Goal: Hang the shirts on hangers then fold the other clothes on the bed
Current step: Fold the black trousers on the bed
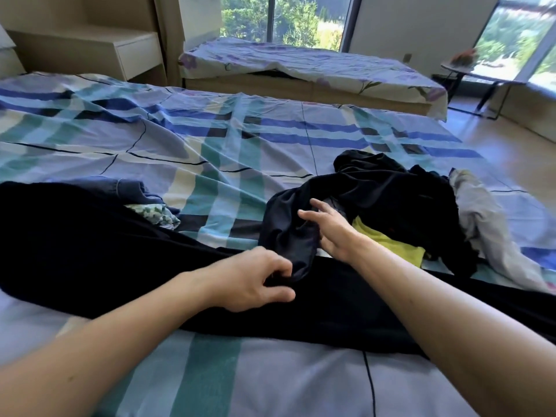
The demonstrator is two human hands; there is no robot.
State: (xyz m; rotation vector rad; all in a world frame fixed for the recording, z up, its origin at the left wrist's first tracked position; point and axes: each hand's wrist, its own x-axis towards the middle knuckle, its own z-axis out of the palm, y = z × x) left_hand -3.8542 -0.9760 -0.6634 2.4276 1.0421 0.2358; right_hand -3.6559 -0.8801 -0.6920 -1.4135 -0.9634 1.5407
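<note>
At centre of bed [240, 139], dark garment [285, 233] lay across long black trousers [90, 236]. Left hand [255, 278] pinched its hem, thumb against fingertips — probably to draw it flat for folding. Right hand [329, 228], fingers spread, touched cloth at 1 o'clock — steadying it, I judged. Unsorted pile [421, 203] at 2 o'clock; small stack [141, 195] at 10.

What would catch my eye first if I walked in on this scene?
First the two bare hands in the middle: the left hand pinches the edge of a dark garment, while the right hand touches it with spread fingers. Under them a long black garment stretches across the checked bedsheet. To the right lies a jumbled pile of clothes with a bright yellow piece peeking out.
</note>
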